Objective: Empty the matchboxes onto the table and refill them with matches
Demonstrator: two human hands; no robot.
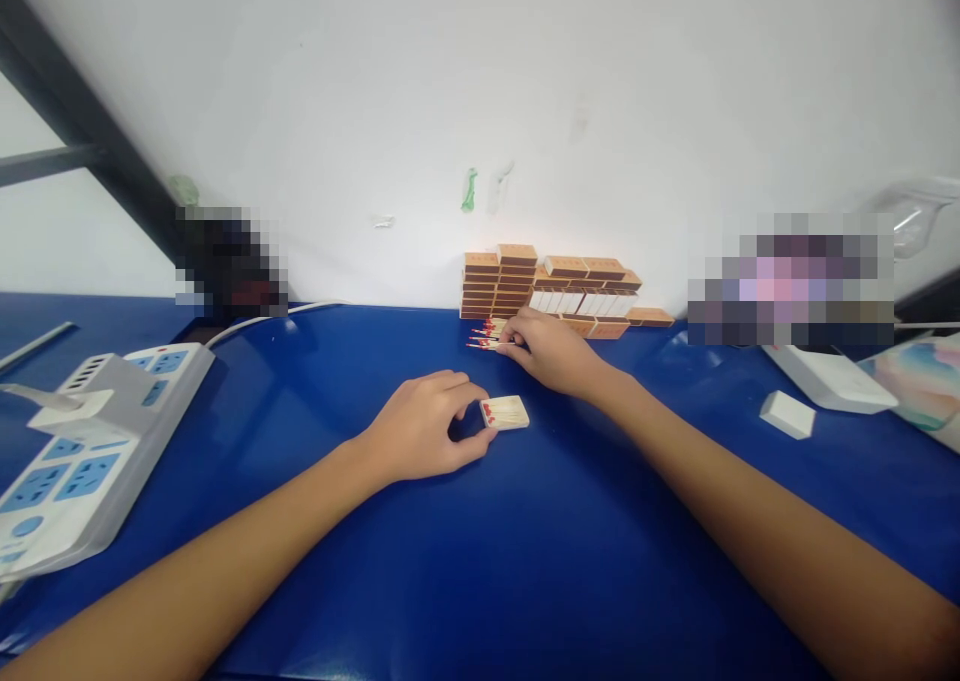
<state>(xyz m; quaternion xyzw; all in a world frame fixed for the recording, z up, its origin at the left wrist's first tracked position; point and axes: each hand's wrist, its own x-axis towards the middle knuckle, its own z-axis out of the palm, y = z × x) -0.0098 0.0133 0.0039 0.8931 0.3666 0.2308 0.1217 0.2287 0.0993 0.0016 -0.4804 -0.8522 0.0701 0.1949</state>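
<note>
On the blue surface, a small white matchbox tray point(511, 413) lies with red-headed matches in it, heads to the left. My left hand point(424, 426) grips the tray's left end between thumb and forefinger. Farther back, my right hand point(551, 351) has its fingertips pinched together at a small pile of loose matches point(484, 342), whose red heads point left. The fingers partly hide the matches, so how many are in the pinch is unclear. Just behind that hand stand stacked brown matchboxes point(495, 286), with a row of white trays point(581, 301) among them.
A large white power strip point(150, 431) with a plug and cable is at the left. To the right lie a small white block point(787, 414) and a white box-like object point(832, 376). A white wall point(480, 91) rises directly behind the matchboxes.
</note>
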